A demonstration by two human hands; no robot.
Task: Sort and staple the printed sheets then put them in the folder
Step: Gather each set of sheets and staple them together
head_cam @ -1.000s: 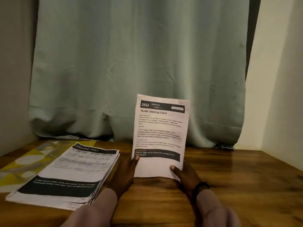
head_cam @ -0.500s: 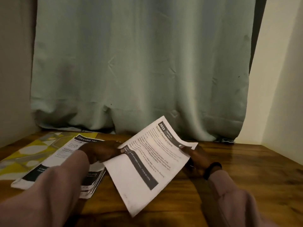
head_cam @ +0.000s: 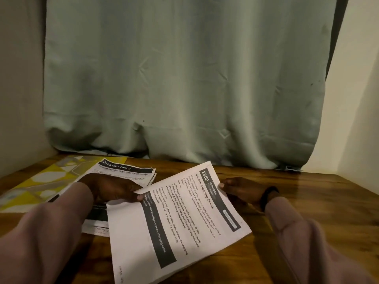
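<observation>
While both hands pinch it, thin printed sheet lies over grained wood.

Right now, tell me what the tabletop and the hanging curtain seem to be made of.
Tabletop: probably wood or wood-look laminate, glossy; brown grain streaks and a bright reflection near the far right edge.
Curtain: woven fabric, matte pale green; soft folds and creases, bunching at the table.

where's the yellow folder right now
The yellow folder lies flat at the table's far left, partly under the stack of printed sheets.
</observation>
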